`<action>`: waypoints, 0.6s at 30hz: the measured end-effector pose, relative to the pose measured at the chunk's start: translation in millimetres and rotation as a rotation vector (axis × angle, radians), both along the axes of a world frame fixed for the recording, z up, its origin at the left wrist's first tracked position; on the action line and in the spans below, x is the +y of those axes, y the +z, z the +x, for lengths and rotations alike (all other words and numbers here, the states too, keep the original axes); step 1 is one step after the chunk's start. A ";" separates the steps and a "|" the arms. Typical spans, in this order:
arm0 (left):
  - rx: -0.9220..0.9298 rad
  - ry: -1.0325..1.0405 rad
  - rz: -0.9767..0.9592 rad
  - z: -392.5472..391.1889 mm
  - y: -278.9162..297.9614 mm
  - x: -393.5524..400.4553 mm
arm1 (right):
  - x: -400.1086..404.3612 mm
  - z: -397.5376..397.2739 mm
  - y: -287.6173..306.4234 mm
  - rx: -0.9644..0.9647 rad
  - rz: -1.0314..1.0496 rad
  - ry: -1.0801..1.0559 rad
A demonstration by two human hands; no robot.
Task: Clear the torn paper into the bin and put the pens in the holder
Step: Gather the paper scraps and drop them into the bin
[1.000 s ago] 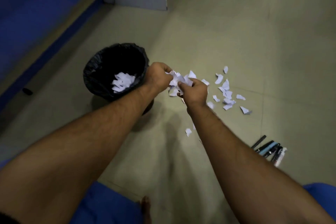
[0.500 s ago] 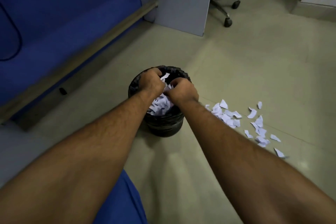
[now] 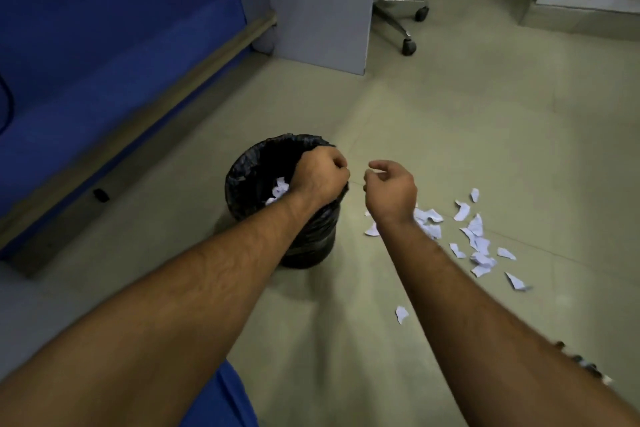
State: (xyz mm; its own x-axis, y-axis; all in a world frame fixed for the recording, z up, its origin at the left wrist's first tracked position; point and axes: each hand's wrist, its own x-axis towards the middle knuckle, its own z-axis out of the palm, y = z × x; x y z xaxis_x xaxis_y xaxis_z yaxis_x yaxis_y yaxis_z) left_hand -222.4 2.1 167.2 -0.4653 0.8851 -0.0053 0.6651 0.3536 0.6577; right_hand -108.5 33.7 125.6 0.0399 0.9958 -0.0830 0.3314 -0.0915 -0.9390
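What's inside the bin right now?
White torn paper scraps lie inside the black-lined bin. The left hand hangs over the opening and its forearm covers the rest, so how full it is cannot be seen.

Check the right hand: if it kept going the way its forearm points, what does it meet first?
Probably nothing close. The right hand points up-frame over bare floor; the bin sits left of that line, the paper scraps right. Depth is unclear.

Glossy, crinkled black plastic bin liner; matt white paper scraps; smooth, seemingly tiled floor.
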 end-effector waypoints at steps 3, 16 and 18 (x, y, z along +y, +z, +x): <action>-0.042 -0.013 -0.007 48.2 -26.8 6.2 | 9.0 47.2 -24.9 0.028 -0.113 -0.108; 0.029 -0.327 -0.426 186.8 -200.4 -14.5 | -28.1 200.6 -177.8 -0.340 -0.241 -0.115; 0.082 -0.355 -0.443 190.8 -218.1 -12.3 | -33.3 214.3 -202.3 -0.424 -0.204 -0.095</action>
